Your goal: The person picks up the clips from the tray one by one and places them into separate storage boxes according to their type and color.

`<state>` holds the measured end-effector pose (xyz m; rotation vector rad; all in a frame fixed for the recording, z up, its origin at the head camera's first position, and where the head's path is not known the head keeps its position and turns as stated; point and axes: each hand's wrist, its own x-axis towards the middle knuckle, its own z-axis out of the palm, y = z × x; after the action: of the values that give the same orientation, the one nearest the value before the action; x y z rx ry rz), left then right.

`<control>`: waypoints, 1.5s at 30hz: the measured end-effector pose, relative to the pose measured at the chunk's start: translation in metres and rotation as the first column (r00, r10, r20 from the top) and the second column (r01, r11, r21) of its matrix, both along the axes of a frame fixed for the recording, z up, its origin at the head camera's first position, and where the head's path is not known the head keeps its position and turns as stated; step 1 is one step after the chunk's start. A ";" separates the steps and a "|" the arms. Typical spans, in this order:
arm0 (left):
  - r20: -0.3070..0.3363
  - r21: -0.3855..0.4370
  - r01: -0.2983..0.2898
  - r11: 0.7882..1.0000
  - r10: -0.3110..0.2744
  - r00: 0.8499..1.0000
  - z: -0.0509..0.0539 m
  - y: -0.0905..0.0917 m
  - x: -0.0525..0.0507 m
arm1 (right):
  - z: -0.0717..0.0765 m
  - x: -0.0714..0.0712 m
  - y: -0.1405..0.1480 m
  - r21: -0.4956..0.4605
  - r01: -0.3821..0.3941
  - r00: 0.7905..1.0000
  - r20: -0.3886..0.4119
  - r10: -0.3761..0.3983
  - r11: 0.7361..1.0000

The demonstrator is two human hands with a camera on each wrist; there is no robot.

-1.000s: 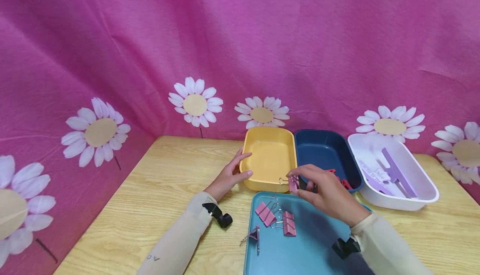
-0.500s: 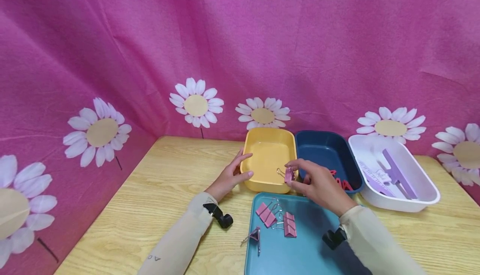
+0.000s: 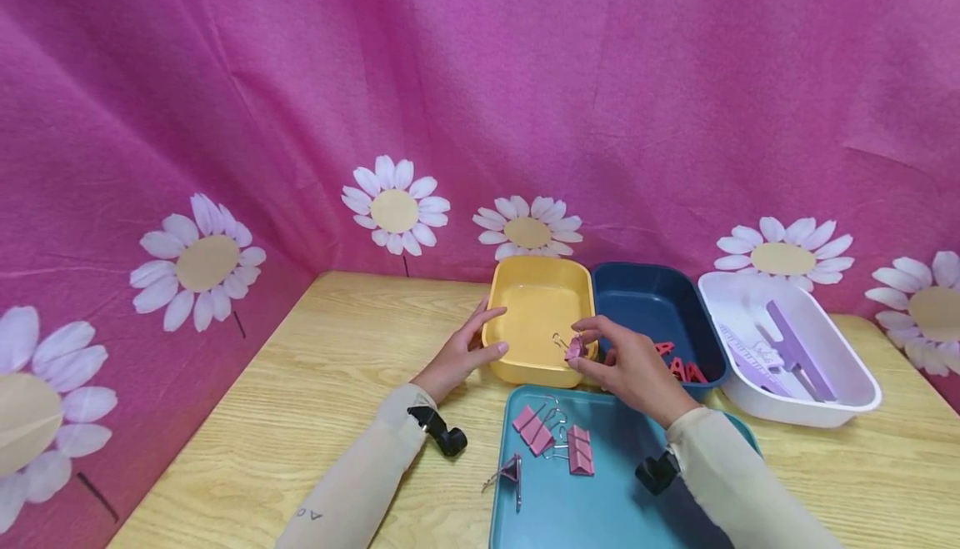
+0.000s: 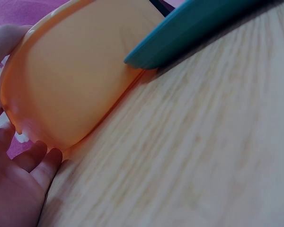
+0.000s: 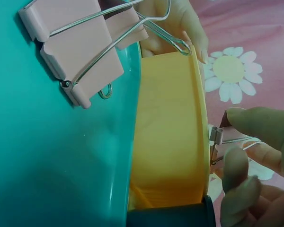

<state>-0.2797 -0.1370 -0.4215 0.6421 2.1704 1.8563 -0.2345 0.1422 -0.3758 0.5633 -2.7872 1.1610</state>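
Observation:
My left hand (image 3: 465, 351) holds the left side of a yellow bin (image 3: 501, 374), with thumb and index finger at its rim. In the left wrist view, other fingers (image 4: 49, 163) bend against the bin's outer wall. Between thumb and fingers, my right hand (image 3: 633, 366) pinches a pink binder clip (image 3: 575, 349) over the bin's near right corner, its wire handle pointing left. On the teal tray (image 3: 622, 482) lie more pink binder clips: one (image 3: 534, 430) at the back, another (image 3: 580, 451) beside it, and a third (image 3: 512, 471) on its side at the left edge.
Right of the yellow bin stands a navy bin (image 3: 645, 299) with several red clips (image 3: 678, 366). Farther right, a white bin (image 3: 847, 366) contains a lilac ruler and other lilac items (image 3: 798, 349). A pink daisy-print cloth (image 3: 637, 99) hangs behind the wooden table (image 3: 360, 341).
My right hand has moved slightly left with the binder clip, from the yellow bin's right edge to over its near corner. The left hand keeps its place on the bin.

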 end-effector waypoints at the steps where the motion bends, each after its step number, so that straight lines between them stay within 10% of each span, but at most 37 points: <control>1: 0.004 0.001 0.001 1.000 -0.001 1.000 0.000 0.000 0.000 | 0.000 0.000 0.000 0.002 0.005 1.000 0.000 -0.005 1.000; 38: -0.006 0.012 0.010 1.000 -0.010 1.000 -0.002 0.000 -0.001 | 0.008 0.035 0.024 0.062 0.005 0.995 -0.104 0.001 0.998; 45: -0.031 0.021 -0.018 1.000 0.019 0.999 -0.024 0.000 -0.015 | 0.007 0.044 0.023 0.053 -0.123 0.992 -0.008 0.124 0.991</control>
<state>-0.2947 -0.1370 -0.4451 0.6614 2.1861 1.8927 -0.1904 0.1654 -0.3690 0.7550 -2.8161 1.1045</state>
